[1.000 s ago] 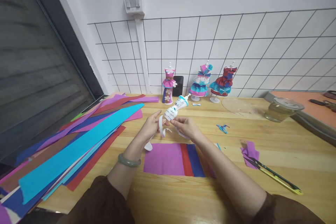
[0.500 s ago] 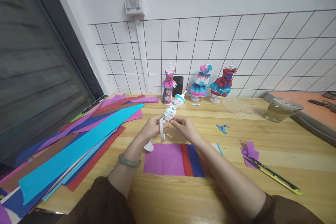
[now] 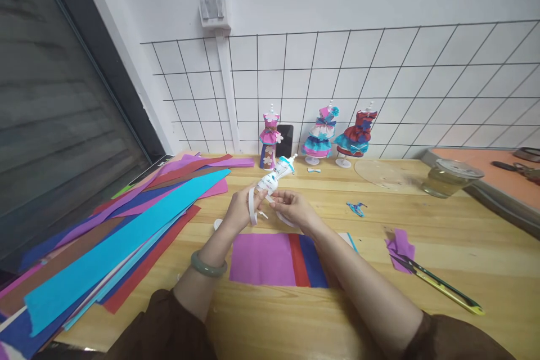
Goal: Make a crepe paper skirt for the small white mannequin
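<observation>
My left hand (image 3: 242, 209) is closed around the lower part of a miniature dress form (image 3: 276, 175), tilted with its neck up to the right. The form has a white wrapped body with dark marks and a light-blue trim at the top. Its round white base (image 3: 217, 224) shows partly beyond my left wrist. A narrow white strip (image 3: 252, 208) loops down beside my left fingers. With its fingers pinched together, my right hand (image 3: 295, 209) holds a white strip at the form's lower edge; a length of it curls below that hand. The exact finger contact is partly hidden.
Coloured crepe-like strips (image 3: 139, 230) are piled at left. Purple, red and blue sheets (image 3: 262, 259) lie before me. Scissors (image 3: 442, 287), a purple scrap (image 3: 403, 242) and a lidded cup (image 3: 451, 178) are at right. Dressed forms (image 3: 319, 135) and a phone (image 3: 286, 140) stand at the back.
The dress form has shifted slightly down and left and tilts further, its base moving left. My right hand now has a curl of white strip below it.
</observation>
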Tool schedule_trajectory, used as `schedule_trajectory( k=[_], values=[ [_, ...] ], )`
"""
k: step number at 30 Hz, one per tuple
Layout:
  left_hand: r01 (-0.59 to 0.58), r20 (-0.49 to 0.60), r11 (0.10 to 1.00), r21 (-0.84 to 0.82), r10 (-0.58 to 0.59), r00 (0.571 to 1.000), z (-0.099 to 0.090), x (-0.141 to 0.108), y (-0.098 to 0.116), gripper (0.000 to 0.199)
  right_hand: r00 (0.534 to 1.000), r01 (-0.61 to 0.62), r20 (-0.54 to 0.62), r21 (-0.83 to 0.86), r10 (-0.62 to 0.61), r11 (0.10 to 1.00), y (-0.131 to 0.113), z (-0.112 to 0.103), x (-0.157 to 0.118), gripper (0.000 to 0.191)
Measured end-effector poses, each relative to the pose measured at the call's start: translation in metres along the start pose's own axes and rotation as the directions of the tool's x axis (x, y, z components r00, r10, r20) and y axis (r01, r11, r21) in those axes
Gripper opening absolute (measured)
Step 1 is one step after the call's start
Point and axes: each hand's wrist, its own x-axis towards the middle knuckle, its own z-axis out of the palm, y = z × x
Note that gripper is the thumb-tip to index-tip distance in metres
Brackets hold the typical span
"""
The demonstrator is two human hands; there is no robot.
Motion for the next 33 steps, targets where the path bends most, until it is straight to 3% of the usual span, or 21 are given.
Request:
schedule_trajectory(
  k=[6, 11, 18, 24, 29, 33],
  values=[
    [0.000, -0.058, 0.999, 0.038, 0.002, 0.998, -0.002, 0.001, -0.003, 0.060, 0.993, -0.119, 0.005, 0.135, 0.120, 0.984, -0.001, -0.005, -0.002, 0.042],
    [-0.043, -0.065, 0.996, 0.074, 0.048, 0.997, -0.002, 0.000, 0.000, 0.055, 0.982, -0.187, 0.029, 0.278, 0.186, 0.942, 0.002, -0.010, 0.001, 0.030],
    [-0.138, 0.039, 0.987, 0.076, 0.136, 0.990, 0.003, -0.003, 0.002, 0.047, 0.979, -0.202, 0.059, 0.338, 0.194, 0.919, 0.004, -0.014, 0.003, 0.019],
    [-0.112, 0.007, 0.992, 0.049, 0.112, 0.994, 0.001, -0.001, 0.001, 0.050, 0.991, -0.130, 0.053, 0.269, 0.120, 0.954, 0.006, -0.016, 0.005, 0.025],
    [-0.073, -0.026, 0.997, 0.028, 0.074, 0.997, -0.001, 0.003, -0.002, 0.043, 0.986, -0.074, 0.156, 0.151, 0.050, 0.986, 0.001, -0.013, 0.001, 0.027],
    [-0.034, -0.051, 0.999, -0.025, 0.033, 0.998, -0.001, 0.006, -0.006, 0.038, 0.971, 0.071, 0.234, -0.041, -0.059, 0.997, 0.000, -0.012, -0.001, 0.025]
  ],
)
